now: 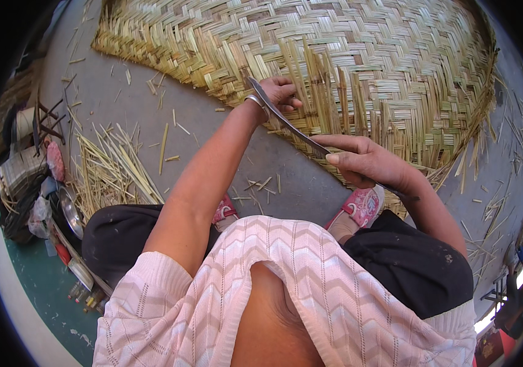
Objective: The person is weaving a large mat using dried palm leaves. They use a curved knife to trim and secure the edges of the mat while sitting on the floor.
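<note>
A large woven mat (pixel 396 79) of pale green and straw-coloured split strips lies on the floor in front of me, with upright strip ends (pixel 319 92) sticking up near its close edge. My left hand (pixel 278 93), a bangle at its wrist, is at that edge with its fingers curled; what they hold, if anything, is hidden. In my right hand (pixel 362 160) is a long curved knife (pixel 286 124), its index finger stretched along it. The blade slants up to the left, and its tip passes over my left wrist. The handle end shows below my right palm.
Loose cut strips (pixel 117 162) are heaped on the grey floor (pixel 206 131) to the left, and more scraps lie at the right. A metal bowl (pixel 70 211), plastic bags (pixel 41 214) and a small stool frame (pixel 48 122) stand at the far left. My knees flank the work.
</note>
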A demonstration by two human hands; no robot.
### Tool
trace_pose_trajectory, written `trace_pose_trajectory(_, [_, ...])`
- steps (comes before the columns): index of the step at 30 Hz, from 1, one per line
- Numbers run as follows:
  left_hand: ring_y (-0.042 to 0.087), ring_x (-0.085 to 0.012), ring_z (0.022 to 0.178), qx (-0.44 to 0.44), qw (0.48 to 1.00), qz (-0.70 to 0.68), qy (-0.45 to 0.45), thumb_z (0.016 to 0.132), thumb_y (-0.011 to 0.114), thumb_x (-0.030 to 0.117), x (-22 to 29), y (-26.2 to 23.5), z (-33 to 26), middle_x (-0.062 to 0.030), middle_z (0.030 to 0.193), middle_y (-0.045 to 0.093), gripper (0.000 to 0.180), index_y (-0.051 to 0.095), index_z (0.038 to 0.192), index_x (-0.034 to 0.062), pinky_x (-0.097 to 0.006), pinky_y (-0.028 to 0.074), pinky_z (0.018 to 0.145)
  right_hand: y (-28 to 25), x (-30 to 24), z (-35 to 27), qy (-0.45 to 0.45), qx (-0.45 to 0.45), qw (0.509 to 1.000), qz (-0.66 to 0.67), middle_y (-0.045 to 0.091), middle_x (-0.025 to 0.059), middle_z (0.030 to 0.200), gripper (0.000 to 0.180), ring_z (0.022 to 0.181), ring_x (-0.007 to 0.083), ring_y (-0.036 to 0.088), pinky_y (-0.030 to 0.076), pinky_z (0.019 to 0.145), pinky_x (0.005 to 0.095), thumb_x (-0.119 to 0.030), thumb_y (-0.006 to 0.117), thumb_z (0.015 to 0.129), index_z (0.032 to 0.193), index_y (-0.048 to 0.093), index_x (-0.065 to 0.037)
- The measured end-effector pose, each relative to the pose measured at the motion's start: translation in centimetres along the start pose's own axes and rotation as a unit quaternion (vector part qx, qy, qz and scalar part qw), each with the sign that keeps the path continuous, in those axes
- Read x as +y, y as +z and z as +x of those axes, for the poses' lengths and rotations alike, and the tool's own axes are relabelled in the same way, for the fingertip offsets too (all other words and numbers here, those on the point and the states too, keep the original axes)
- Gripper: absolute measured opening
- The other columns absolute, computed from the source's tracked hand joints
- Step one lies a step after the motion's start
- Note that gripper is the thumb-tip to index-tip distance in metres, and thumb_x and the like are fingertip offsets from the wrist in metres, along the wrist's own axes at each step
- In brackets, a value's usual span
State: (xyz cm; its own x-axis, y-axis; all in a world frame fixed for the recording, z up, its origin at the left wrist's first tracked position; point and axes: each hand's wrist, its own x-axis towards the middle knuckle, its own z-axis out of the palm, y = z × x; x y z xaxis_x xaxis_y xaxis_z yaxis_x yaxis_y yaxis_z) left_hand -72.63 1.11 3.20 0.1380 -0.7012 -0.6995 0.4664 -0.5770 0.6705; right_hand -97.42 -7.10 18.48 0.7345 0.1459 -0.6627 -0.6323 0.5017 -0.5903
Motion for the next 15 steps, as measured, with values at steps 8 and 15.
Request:
trace_pose_trajectory(8, [0.066,-0.0163,0.053,0.194,0.976,0.073,0.064,0.092,0.066,0.017,-1.5,2.0,-0.2,-0.0066,0.075,0.067,0.023,0.060,0.105,0.0002,-0.027,0.051,0.041,-1.4,-1.0,1.7,-0.031,0.074,0.996,-0.028,0.037,-0.0066,0.054,0.053,0.042,0.0041,0.033,0.024,0.039,0.0232,-0.029,0.055,0.098,0.144,0.045,-0.007])
trace_pose_trajectory(15, [0.063,-0.0141,0.049,0.224,0.968,-0.010,0.113,0.095,0.061,0.020,-2.4,2.2,-0.3,-0.0058,0.074,0.064,0.018,0.059,0.097,0.0019,-0.028,0.051,0.041,-2.5,-1.5,4.0,-0.022,0.152,0.961,-0.231,0.059,0.0079,0.077,0.050,0.066,0.0160,0.056,0.044,0.061,0.0297,-0.031,0.055,0.096,0.138,0.052,-0.004])
